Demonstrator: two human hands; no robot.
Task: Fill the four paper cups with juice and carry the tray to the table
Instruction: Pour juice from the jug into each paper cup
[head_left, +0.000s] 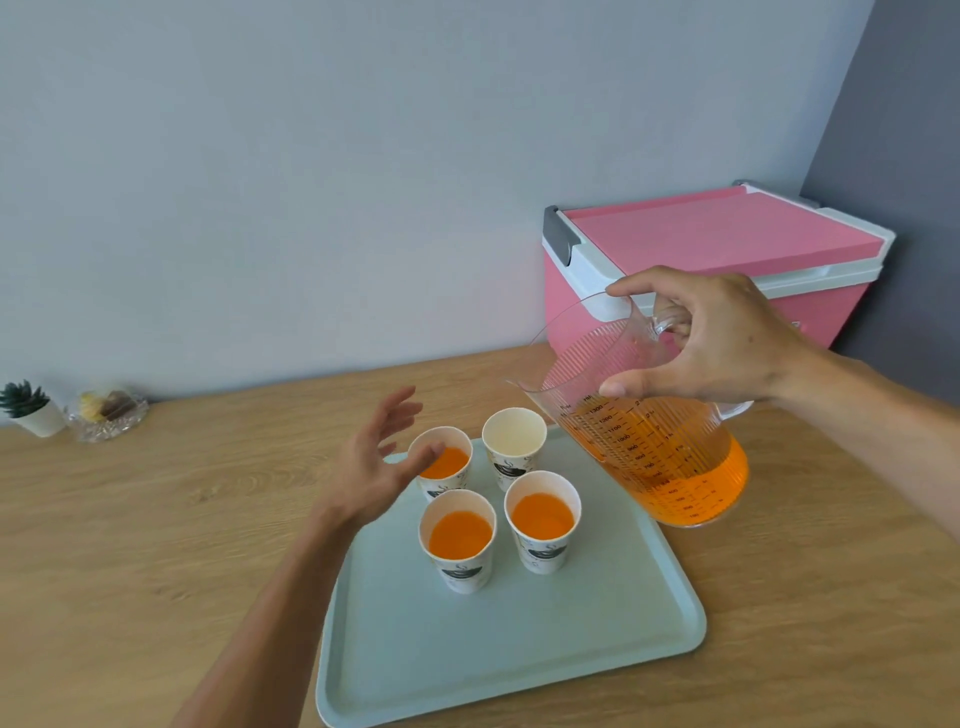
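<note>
The person's right hand (727, 343) is gripping the handle of a clear ribbed measuring pitcher (644, 426), fingers wrapped through the handle and thumb lying along the side wall. The pitcher is being held off the bench (156, 519), tipping toward the cups, its spout hanging just beside the rim of the far right cup (514, 441). Orange juice (691, 488) is sitting in the lower part of the pitcher, and none is leaving the spout.

A pale green tray (519, 639) is lying on the wooden bench toward its front edge, and all four paper cups are standing upright at the tray's far end in a two-by-two cluster. The far left cup (444, 462), the near left cup (458, 538) and the near right cup (543, 519) are holding orange juice; the far right cup is showing only its white inside.

The left hand (374, 467) is hovering with its grip released, fingers spread and slightly blurred, just in front of the far left cup, and I cannot tell if it is touching it.

A pink cooler (701, 260) with a white rim is standing at the bench's far right corner against the wall. At the far left edge a small potted plant (28, 408) and a glass dish (109, 413) are sitting side by side.
</note>
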